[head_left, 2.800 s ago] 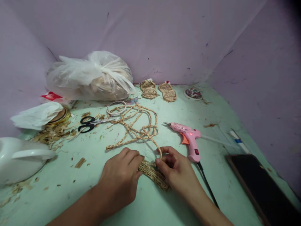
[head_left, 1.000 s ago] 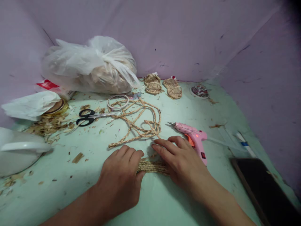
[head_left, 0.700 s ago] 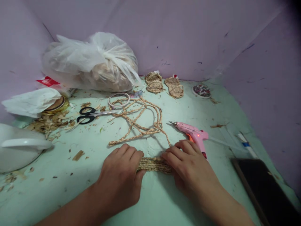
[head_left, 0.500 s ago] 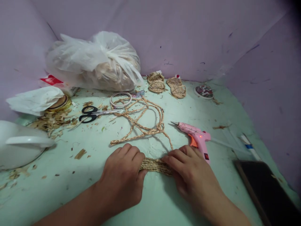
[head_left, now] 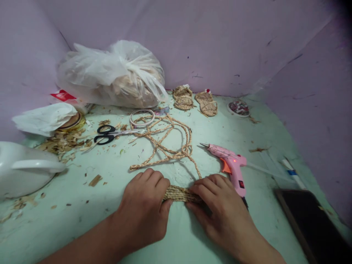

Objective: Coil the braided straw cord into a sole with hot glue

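A woven band of braided fibre (head_left: 178, 193) stretches between my two hands near the table's front. My left hand (head_left: 145, 205) is closed round its left end, thumb below and fingers above. At the right end my right hand (head_left: 220, 209) grips it between fingers and thumb; the end itself is hidden. A braided cord (head_left: 165, 150) lies in loose loops just beyond, one strand running down to my right hand. The pink glue gun (head_left: 229, 157), its small light glowing red, lies on its side beyond my right hand.
Black-handled scissors (head_left: 106, 134) and a tape ring (head_left: 142, 118) touch the loops. Behind are a stuffed plastic bag (head_left: 112, 77), two small woven slippers (head_left: 183, 98) and a dish of beads (head_left: 238, 108). A white pitcher (head_left: 24, 170) stands left, a dark phone-like slab (head_left: 310, 223) right.
My right thumb has come into view under the band, and the right hand has shifted slightly. More of the glue gun's handle shows. My left hand keeps its grip.
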Demonstrator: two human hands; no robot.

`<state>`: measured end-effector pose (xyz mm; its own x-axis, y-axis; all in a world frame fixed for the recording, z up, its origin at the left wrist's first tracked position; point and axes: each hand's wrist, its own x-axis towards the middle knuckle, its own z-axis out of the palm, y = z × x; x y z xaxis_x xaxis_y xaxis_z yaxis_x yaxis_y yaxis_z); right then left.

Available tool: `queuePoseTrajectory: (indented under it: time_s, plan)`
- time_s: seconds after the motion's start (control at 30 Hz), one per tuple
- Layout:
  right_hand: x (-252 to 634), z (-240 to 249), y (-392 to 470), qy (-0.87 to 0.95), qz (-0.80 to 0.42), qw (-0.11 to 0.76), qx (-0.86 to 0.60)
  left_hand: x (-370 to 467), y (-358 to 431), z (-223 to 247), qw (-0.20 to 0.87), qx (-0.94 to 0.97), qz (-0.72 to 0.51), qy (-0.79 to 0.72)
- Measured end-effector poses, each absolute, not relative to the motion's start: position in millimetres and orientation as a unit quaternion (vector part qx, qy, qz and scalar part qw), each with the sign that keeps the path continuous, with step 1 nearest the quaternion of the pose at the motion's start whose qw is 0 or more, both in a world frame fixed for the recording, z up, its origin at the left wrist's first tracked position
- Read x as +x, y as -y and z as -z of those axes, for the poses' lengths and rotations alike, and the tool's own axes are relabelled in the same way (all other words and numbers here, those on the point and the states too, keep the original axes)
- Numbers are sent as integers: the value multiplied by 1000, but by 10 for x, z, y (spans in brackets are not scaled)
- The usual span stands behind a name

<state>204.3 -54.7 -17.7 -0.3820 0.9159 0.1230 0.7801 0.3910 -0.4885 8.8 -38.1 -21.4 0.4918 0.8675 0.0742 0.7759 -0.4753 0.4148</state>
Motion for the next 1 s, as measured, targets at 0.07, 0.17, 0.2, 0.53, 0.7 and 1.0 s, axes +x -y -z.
queuePoseTrajectory:
  time_s: [0.07, 0.17, 0.2, 0.53, 0.7, 1.0]
  plan:
    - [2034, 179, 555, 806, -189, 198, -524, 86, 373, 216, 168, 846, -140, -487]
    - [2028, 184, 566, 802, -201, 201, -526, 80, 356, 206, 176, 846, -140, -484]
    - [2029, 188, 570, 802, -203, 200, -525, 76, 352, 200, 180, 846, -139, -482]
    - [2037, 222, 618, 814, -178, 188, -520, 61, 408, 189, 189, 849, -143, -472]
    - [2047, 137, 638, 815, -202, 169, -517, -28, 313, 88, 114, 843, -245, -465]
    - [2063, 18, 680, 829, -194, 217, -477, -353, -268, -158, -72, 749, -51, -656]
